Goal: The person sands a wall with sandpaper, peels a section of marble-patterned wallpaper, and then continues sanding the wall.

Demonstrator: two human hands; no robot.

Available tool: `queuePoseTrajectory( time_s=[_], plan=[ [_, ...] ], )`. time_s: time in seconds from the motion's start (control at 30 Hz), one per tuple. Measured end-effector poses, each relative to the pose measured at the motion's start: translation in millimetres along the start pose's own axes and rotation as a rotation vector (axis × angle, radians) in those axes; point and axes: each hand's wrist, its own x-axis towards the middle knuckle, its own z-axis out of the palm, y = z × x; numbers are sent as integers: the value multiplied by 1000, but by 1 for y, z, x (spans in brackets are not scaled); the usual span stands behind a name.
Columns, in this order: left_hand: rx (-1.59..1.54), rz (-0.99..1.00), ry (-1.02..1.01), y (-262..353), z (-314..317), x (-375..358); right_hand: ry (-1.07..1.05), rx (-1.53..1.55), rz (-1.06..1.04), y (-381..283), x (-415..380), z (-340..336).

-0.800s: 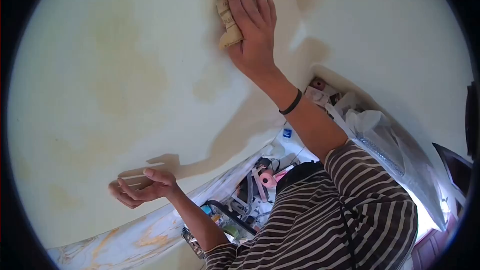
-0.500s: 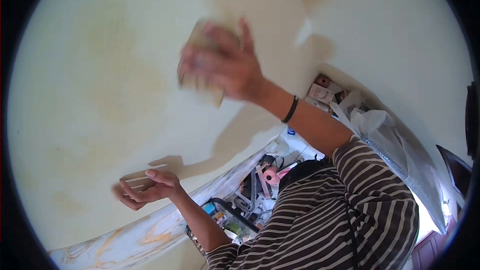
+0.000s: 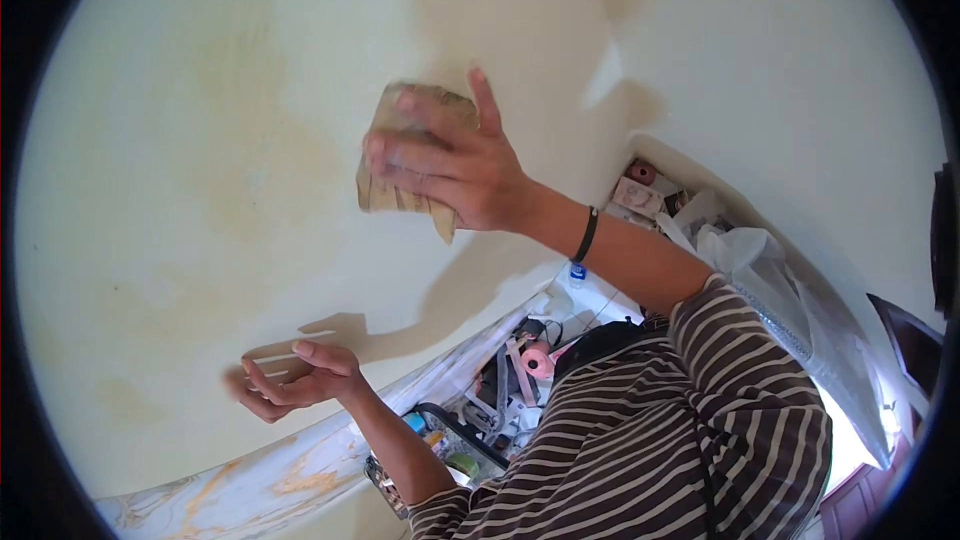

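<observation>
My right hand (image 3: 455, 165) presses a folded tan sheet of sandpaper (image 3: 378, 198) with dark printed marks against the cream wall (image 3: 170, 270). Its fingers lie across the sheet, with one digit stretched up off its edge. Part of the sandpaper is hidden under the fingers. Lower on the left, my left hand (image 3: 300, 380) is held near the wall, empty, its fingers loosely bent and apart. Yellowish patches (image 3: 250, 160) mark the wall, and both arms cast shadows on it.
Below the wall runs a marble-patterned strip (image 3: 310, 475). Beyond it lie mixed items, including a pink roll (image 3: 537, 360) and a black-rimmed container (image 3: 465, 430). Boxes (image 3: 640, 197) and a clear plastic bag (image 3: 755, 250) stand by the right-hand wall.
My right hand and the sandpaper have moved a little down along the wall and show less blur. My left hand has stayed nearly in place.
</observation>
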Motion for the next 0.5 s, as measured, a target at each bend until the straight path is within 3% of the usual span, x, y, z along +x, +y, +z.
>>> queuePoseTrajectory(
  time_s=[0.1,0.13,0.27,0.37,0.4,0.5],
  plan=[
    [-16,-5,4,-1,-1,-3,169,-220,225,36,17,-19],
    [-25,-14,8,2,1,-2,327,-262,383,37,26,-16],
    [14,2,18,1,-1,-2,7,-14,43,7,2,-1],
    [-15,2,52,-1,2,-4,231,-186,282,47,30,-17],
    [7,-11,36,1,0,-5,400,-181,358,49,41,-11],
    [47,-24,25,5,-3,-2,128,-86,148,12,22,-3]
  ],
)
